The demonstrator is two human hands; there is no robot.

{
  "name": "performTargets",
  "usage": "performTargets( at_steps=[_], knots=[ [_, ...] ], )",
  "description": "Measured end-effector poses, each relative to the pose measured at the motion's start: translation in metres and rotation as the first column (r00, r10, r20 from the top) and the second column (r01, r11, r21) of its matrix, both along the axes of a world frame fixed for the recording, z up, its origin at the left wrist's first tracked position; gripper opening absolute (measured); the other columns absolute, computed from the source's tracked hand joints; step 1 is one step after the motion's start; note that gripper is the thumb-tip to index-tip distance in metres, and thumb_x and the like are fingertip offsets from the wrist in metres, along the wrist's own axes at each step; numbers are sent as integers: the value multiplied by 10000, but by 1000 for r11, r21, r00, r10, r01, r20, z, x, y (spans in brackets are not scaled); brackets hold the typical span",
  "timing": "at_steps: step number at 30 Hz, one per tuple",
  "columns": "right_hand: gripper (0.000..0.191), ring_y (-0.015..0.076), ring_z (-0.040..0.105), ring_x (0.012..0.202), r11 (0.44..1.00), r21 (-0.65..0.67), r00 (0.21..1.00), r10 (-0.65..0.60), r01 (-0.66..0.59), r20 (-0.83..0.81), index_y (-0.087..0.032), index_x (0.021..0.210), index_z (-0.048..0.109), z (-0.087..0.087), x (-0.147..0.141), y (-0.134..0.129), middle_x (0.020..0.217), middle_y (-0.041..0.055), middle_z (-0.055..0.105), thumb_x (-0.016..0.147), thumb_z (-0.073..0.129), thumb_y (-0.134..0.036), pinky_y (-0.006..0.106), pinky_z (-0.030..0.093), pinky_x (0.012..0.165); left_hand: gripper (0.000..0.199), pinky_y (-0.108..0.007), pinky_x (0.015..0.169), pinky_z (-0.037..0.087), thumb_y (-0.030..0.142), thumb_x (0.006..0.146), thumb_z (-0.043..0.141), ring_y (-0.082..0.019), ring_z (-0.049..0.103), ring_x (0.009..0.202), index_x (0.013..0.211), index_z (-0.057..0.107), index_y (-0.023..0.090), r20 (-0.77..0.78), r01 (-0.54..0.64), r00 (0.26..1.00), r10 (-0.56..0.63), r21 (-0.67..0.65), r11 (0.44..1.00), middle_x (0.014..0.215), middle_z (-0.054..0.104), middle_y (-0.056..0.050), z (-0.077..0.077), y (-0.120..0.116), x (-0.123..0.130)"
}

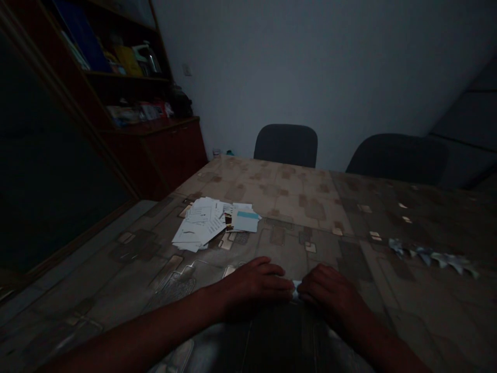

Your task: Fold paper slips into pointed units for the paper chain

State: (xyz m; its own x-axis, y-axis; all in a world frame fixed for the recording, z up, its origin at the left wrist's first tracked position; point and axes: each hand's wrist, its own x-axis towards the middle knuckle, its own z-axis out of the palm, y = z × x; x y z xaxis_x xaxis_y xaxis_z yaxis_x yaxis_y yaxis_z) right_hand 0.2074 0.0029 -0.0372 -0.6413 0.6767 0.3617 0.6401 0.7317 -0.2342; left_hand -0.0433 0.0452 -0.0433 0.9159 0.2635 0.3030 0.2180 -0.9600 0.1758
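Over by the wall, a dark red wooden cabinet [171, 155] holds a blue upright folder [83, 36], a yellow item [129, 60] and a kettle [152, 61] on its shelves. At the patterned, glossy-patched table's [279, 207] near edge, the left hand [256, 284] and right hand [330, 290] pinch a small white paper piece [295, 290] between them. Loose flat papers [202, 223] fan out beyond the left hand; a jagged folded-paper strip [434, 257] lies well to the right.

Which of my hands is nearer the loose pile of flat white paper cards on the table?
Left. Your left hand is on the near side of the white paper pile, a little to its right; your right hand is farther right.
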Motion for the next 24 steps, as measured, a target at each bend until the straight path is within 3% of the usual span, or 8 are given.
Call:
performTargets(
  at_steps=[5, 8, 18, 24],
  knots=[
    [165, 190, 544, 786, 965, -239, 992, -121, 110, -32, -190, 822, 592, 7, -5, -1, 820, 36, 613, 959, 512, -236, 320, 390, 720, 263, -410, 1050, 273, 198, 963, 497, -207, 487, 1206, 1215, 556, 243, -6, 9, 1000, -9, -28, 1000, 1283, 629, -8, -2, 1, 0],
    [154, 193, 541, 789, 936, -307, 982, -187, 170, -25, -198, 790, 574, 9, -9, -1, 807, 24, 598, 939, 539, -215, 319, 384, 710, 273, -393, 1042, 289, 179, 957, 499, -208, 496, 1195, 1217, 553, 242, -15, 25, 1000, -26, -34, 999, 1279, 633, -2, 1, 1, 0],
    [139, 203, 532, 802, 910, -337, 966, -259, 242, -5, -199, 784, 558, 9, -14, -1, 806, 23, 584, 923, 544, -195, 326, 372, 721, 408, -344, 1034, 321, 50, 877, 526, -170, 517, 1196, 1231, 526, 253, 29, -7, 999, 13, -197, 980, 1237, 654, -8, 7, 3, -1],
    [133, 205, 528, 794, 923, -297, 967, -253, 246, 14, -203, 779, 555, 7, -15, 0, 807, 23, 589, 910, 550, -183, 326, 370, 715, 245, -339, 968, 361, 159, 966, 484, -163, 582, 994, 1190, 559, 224, 46, -44, 998, 48, -89, 995, 1103, 680, -40, 11, -4, 1]
  ],
)
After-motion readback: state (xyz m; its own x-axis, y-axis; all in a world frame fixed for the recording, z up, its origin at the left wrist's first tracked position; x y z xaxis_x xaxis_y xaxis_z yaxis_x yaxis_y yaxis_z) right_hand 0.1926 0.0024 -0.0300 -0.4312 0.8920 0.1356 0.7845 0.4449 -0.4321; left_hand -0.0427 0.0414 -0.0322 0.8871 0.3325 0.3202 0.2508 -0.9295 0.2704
